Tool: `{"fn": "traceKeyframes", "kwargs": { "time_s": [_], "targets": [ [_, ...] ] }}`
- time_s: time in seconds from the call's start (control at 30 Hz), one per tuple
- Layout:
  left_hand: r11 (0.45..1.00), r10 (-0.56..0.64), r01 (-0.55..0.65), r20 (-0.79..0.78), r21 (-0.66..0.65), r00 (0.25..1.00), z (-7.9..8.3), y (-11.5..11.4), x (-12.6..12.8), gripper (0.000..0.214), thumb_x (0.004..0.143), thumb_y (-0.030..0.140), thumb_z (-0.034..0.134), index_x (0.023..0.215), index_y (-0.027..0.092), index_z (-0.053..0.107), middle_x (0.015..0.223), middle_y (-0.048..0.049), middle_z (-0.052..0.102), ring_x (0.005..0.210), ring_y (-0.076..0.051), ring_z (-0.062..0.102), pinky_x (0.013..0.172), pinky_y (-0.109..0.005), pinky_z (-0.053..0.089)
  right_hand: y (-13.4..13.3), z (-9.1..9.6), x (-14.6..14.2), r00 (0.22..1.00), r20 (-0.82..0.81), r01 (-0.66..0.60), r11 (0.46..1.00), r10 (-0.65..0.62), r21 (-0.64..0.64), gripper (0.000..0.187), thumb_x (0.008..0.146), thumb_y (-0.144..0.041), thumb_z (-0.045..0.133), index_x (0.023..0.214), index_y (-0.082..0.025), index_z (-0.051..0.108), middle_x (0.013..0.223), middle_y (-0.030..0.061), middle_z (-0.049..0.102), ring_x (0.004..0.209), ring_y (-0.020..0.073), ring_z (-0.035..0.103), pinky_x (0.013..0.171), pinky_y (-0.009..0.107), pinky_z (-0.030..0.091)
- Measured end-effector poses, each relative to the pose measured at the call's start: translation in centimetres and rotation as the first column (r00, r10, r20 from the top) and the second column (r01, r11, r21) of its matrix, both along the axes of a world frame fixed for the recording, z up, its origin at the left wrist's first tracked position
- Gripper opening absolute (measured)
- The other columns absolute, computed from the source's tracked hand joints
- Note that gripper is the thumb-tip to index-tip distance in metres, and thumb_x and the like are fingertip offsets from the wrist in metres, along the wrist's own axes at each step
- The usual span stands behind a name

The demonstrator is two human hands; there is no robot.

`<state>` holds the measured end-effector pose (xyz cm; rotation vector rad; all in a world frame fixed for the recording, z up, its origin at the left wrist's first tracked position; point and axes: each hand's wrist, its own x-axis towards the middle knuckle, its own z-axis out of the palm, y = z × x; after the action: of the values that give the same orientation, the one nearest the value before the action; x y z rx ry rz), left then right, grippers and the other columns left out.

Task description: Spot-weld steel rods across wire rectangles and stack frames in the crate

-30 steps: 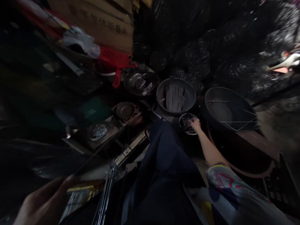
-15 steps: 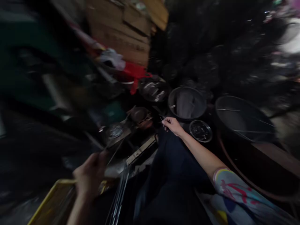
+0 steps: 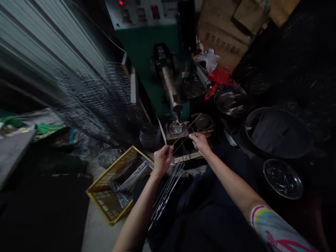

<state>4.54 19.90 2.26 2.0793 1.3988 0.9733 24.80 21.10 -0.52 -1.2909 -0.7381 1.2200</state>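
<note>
Dim workshop clutter is surrounding a green machine (image 3: pixel 147 45). The left hand (image 3: pixel 162 160) and right hand (image 3: pixel 200 141) are both pinching thin wires (image 3: pixel 186 130), holding them just before the small dish (image 3: pixel 176 128), seemingly lining them up; this is needing steady fingers.

One yellow crate (image 3: pixel 105 196), one green machine (image 3: pixel 147 45), one big black tub (image 3: pixel 278 133), one red bag (image 3: pixel 219 77), two thin wires (image 3: pixel 187 128).

- A single head-worn camera looks forward and steeply down, close over the person's lap and forearms.
- The left hand (image 3: pixel 162 160) and right hand (image 3: pixel 200 141) sit near frame centre; the green machine (image 3: pixel 147 42) stands at upper middle.
</note>
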Motion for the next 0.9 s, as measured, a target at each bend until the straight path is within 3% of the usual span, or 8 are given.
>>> {"fn": "traceKeyframes", "kwargs": {
  "time_s": [0.37,0.9],
  "targets": [
    [0.999,0.044,-0.041,0.092,-0.037,0.995,-1.1,0.1,-1.9,0.026,0.091,0.034,0.051,0.078,0.018,0.066,0.06,-0.0009,0.059,0.053,-0.012,0.049,0.057,-0.024,0.034,2.0,0.3,-2.3,0.996,-0.072,-0.056,0.998,0.057,0.022,0.035,0.066,-0.047,0.075,0.07,-0.02,0.053,0.044,-0.0117,0.026,0.035,0.0035,0.018,0.034,0.019,0.01],
    [0.997,0.044,-0.05,0.106,0.057,0.993,-1.1,0.5,-1.5,0.026,0.094,0.03,0.049,0.078,0.016,0.064,0.055,0.0027,0.052,0.048,-0.008,0.046,0.052,-0.02,0.033,2.9,1.2,-2.3,0.992,-0.1,-0.062,0.994,0.071,0.092,0.031,0.068,-0.042,0.077,0.077,-0.016,0.062,0.046,-0.0111,0.03,0.037,0.0024,0.02,0.034,0.017,0.012]
  ]
}}
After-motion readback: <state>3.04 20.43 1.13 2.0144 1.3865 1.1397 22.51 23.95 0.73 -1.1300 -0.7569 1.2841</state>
